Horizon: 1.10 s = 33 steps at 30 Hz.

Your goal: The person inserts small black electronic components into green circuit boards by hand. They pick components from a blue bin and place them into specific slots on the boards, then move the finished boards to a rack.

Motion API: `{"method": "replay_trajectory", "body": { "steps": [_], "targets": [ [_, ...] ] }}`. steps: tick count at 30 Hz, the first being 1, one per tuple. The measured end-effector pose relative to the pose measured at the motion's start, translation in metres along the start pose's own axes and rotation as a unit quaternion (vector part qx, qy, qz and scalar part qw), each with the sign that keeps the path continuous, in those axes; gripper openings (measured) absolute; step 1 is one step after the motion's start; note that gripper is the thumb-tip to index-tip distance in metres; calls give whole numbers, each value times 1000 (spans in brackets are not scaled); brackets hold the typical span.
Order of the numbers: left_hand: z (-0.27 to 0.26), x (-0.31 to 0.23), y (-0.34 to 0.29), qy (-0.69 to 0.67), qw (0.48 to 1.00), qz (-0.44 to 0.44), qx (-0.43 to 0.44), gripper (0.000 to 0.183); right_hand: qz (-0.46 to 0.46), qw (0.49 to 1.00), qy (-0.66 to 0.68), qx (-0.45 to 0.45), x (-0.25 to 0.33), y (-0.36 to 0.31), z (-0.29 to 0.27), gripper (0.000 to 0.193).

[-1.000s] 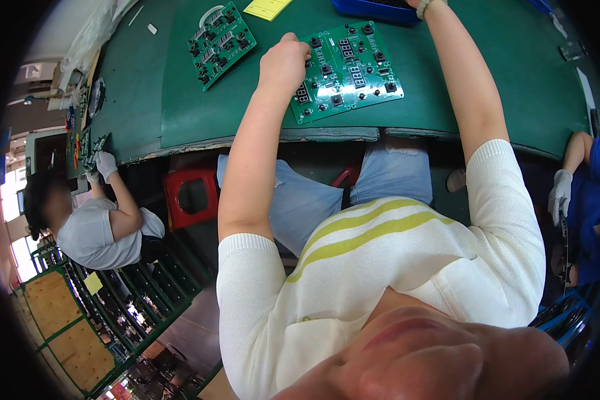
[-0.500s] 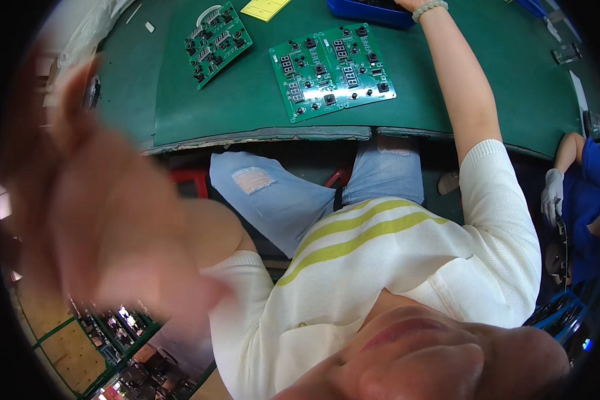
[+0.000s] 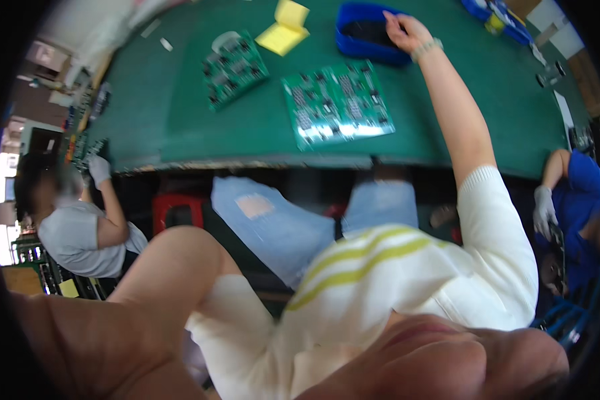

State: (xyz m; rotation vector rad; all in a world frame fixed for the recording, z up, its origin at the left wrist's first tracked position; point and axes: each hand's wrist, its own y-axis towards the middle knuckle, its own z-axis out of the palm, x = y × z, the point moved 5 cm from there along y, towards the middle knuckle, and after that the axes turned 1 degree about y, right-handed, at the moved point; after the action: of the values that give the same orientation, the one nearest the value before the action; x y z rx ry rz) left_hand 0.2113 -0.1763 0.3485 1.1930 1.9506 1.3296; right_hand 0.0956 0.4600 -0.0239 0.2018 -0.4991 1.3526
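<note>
In an apparent reach, the right hand (image 3: 405,33), fingers loosely parted, hovers at a blue bin (image 3: 351,47), green circuit boards (image 3: 340,119) leftward. Picking would require pinching (the left hand (image 3: 80,347): grip unclear).

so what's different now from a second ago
The left arm has swung back from the larger circuit board to the lower left, near the camera, leaving the board. The table sits lower in view. The right hand stays at the blue bin; both boards lie as before.
</note>
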Motion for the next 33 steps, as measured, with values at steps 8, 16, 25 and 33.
{"method": "replay_trajectory", "body": {
  "steps": [8, 16, 25, 33],
  "targets": [
    [-30, -25, -28, -146, 986, 32, -73, 41, -114, 976, -78, -169, -5, -67, 74, 20],
    [-17, -24, -29, -135, 989, 5, -67, 37, -88, 969, -83, -214, -17, -56, 61, 22],
    [6, -20, -15, -218, 974, 9, -66, 34, -84, 968, -133, -197, -13, -55, 55, 17],
    [15, -20, -11, -324, 945, 23, -42, 31, -118, 968, -137, -172, -16, -66, 67, 18]
  ]
}}
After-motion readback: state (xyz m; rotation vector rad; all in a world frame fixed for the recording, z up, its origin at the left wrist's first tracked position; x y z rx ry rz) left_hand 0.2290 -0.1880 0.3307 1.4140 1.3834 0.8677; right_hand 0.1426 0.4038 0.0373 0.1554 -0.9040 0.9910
